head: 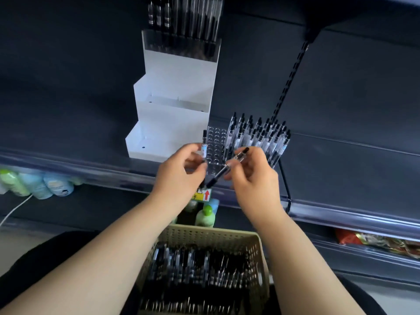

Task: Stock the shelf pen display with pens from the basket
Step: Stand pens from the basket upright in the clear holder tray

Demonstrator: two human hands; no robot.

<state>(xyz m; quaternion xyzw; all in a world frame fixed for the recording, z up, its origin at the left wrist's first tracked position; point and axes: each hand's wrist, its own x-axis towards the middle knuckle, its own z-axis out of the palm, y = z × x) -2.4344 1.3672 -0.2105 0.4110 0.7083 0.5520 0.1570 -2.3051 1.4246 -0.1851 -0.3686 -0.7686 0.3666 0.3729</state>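
On the dark shelf (341, 155), the clear pen display (214, 144) stands with its right side packed with upright pens (261, 137), while the rows of holes on its left side are bare. Below the display, nearest the person, the beige basket (256, 251) is heaped with loose pens (200, 269), so I judge the job roughly half done for this display, with plenty of stock left. Left of the display rises a white stepped stand (172, 110), its lower tiers holding nothing that I can see.

Just in front of the display's left edge, the left hand (179, 176) has curled fingers and pinches one pen (204, 144) upright between thumb and fingertips. In front of the display's middle, the right hand (254, 178) pinches a second pen (229, 165), tilted, its lower end pointing toward the left hand.
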